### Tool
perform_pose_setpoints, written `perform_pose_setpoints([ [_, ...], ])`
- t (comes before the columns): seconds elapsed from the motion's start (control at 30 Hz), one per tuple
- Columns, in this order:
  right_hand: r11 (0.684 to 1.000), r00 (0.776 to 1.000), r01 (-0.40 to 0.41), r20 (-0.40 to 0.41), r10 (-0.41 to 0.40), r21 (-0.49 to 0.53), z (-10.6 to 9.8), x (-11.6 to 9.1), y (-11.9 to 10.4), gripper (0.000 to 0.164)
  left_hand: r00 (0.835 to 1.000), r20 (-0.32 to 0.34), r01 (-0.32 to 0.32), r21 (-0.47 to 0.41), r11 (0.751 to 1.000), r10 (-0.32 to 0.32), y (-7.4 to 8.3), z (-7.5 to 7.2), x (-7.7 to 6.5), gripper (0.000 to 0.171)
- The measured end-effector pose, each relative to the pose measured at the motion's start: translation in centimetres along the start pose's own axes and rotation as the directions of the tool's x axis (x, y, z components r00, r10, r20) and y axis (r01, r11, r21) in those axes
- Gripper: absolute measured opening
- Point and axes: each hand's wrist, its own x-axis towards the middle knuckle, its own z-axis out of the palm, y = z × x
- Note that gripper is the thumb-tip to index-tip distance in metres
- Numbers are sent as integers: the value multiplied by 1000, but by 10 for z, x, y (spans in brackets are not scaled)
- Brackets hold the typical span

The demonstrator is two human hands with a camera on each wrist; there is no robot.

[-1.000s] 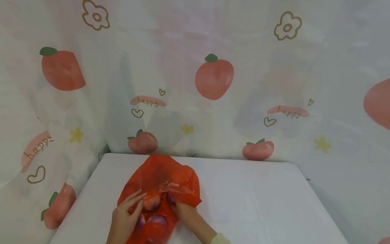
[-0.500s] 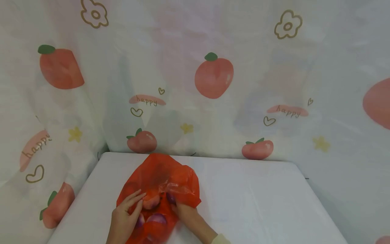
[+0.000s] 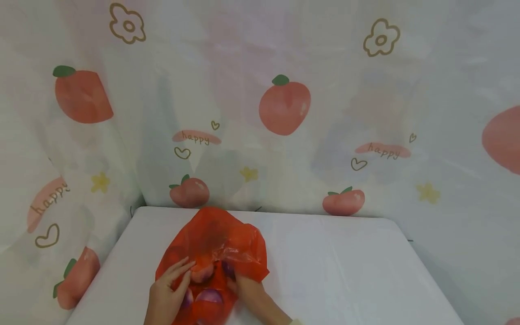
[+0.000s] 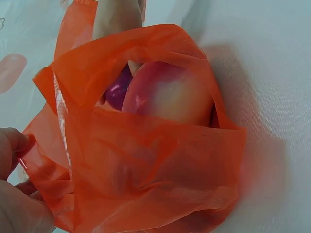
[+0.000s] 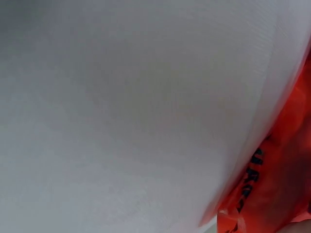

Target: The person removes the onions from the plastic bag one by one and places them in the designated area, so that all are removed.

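A translucent red plastic bag (image 3: 207, 225) lies open on the white table, its mouth toward me. My left hand (image 3: 168, 289) pinches the bag's left edge; thumb and fingers on the film also show in the left wrist view (image 4: 19, 189). My right hand (image 3: 249, 289) reaches into the opening from the right and grips a glossy dark purple round thing (image 4: 118, 90), its fingertips mostly hidden. Beside that sits a pink and yellowish peach-like fruit (image 4: 170, 92). Nearer me, purple-and-white round things (image 3: 209, 298) show at and through the film.
The white tabletop (image 3: 337, 266) extends to the right of the bag. Behind and to the left hangs a pale curtain (image 3: 284, 171) printed with peaches and flowers. Dark lettering (image 5: 250, 177) marks the bag in the right wrist view.
My right hand has shifted slightly deeper into the bag, its sleeve now less visible. The left hand keeps its pinch on the edge. The head view tilts slightly.
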Motion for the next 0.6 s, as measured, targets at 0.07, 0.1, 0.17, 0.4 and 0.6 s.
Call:
perform_pose_setpoints([
  [0.07, 994, 996, 83, -37, -86, -71, -1, 3, -1, 70, 1000, -7, -4, 2, 1000, 4, -1, 1, 0, 22],
  [0.1, 989, 992, 104, -55, -110, -102, -2, 4, -1, 74, 1000, -11, -7, 4, 1000, 7, -1, 2, 0, 22],
  [0.17, 987, 992, 94, -70, -103, -128, -3, 6, -3, 76, 1000, -17, -24, 10, 1000, 25, -2, 2, 0, 22],
  [0.4, 993, 997, -54, -64, 48, -108, -5, 5, -5, 64, 998, -16, -56, -9, 998, 56, 0, 1, 1, 22],
  [0.6, 990, 992, -122, -46, 119, -72, -4, 2, -5, 57, 998, -22, -56, -19, 998, 55, -2, 3, 0, 23],
])
